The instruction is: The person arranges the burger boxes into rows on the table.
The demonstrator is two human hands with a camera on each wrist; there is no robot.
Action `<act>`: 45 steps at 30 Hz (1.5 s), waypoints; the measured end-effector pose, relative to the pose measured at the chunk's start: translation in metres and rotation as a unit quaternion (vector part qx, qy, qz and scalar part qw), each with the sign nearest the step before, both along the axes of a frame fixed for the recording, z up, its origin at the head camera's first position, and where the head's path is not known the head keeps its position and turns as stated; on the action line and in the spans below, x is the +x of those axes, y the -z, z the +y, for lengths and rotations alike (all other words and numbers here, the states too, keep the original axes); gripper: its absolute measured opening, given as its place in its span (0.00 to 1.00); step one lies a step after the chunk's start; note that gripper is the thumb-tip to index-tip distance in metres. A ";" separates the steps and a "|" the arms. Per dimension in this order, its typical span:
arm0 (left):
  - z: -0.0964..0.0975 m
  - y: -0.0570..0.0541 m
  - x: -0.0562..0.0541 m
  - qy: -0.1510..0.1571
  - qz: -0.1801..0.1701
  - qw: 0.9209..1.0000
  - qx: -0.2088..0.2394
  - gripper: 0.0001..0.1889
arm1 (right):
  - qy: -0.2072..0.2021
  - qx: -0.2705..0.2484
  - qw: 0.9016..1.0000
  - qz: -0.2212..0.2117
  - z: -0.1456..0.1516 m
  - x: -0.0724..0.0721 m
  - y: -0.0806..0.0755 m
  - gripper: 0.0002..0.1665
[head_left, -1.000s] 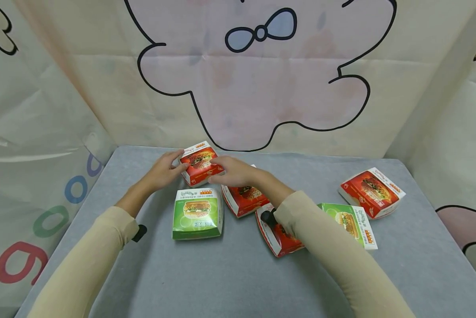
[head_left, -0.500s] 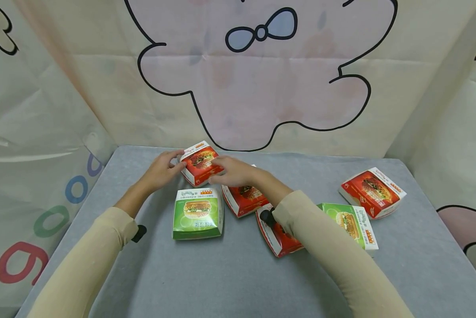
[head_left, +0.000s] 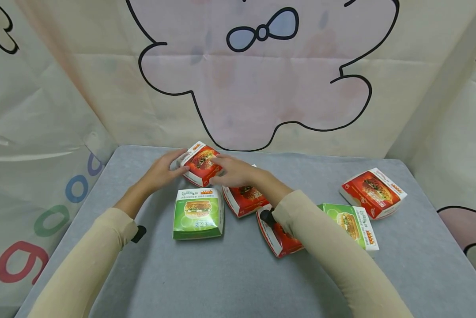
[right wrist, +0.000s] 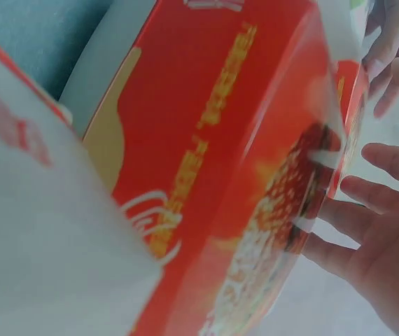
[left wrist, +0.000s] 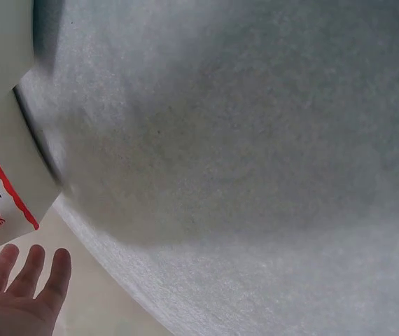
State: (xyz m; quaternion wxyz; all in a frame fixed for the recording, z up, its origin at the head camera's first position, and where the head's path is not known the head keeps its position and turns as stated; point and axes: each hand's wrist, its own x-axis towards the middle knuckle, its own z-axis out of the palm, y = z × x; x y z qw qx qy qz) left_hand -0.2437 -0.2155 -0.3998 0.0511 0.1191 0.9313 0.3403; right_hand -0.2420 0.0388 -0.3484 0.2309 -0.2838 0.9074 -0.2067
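Red burger box (head_left: 201,162) is sitting between both hands, upper centre-left of the head frame, near the table's (head_left: 158,274) far edge. It is lying printed face up, slanting: white band is pointing toward the upper left, burger picture toward the lower right. Top is looking nearly square; cannot tell the long axis. Cannot tell whether its base is touching the cloth.

Left hand (head_left: 162,170) is resting against the band end, thumb and fingers spreading apart rather than wrapping. Right hand (head_left: 234,171) is reaching across to the opposite end, fingers extending along the edge, spreading in the right wrist view. How firmly either is pressing, cannot tell.

Green burger box (head_left: 198,214) is lying just below, its white band facing the top of the frame. A second red box (head_left: 242,201) is lying under the right forearm, centre; a third red box (head_left: 279,236) is showing partly past the sleeve (head_left: 321,238), lower centre. Toward the right, another green box (head_left: 347,223) is pointing its band rightward, beside a fourth red box (head_left: 371,192).

Left wrist view: a white box side (left wrist: 7,199) is filling the left edge, fingers lying below it.
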 end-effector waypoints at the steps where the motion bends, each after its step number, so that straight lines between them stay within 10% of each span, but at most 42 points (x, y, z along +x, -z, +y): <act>1: 0.000 0.000 0.000 0.003 -0.002 1.000 0.001 0.35 | -0.004 0.000 1.000 0.003 -0.002 0.001 -0.001 0.43; 23: -0.007 0.001 0.006 0.044 0.019 0.999 0.022 0.30 | -0.054 -0.021 0.998 0.000 -0.009 0.014 0.004 0.39; 45: -0.001 -0.003 0.005 0.019 0.004 1.000 -0.012 0.36 | -0.031 -0.018 0.999 -0.005 0.003 0.006 0.000 0.38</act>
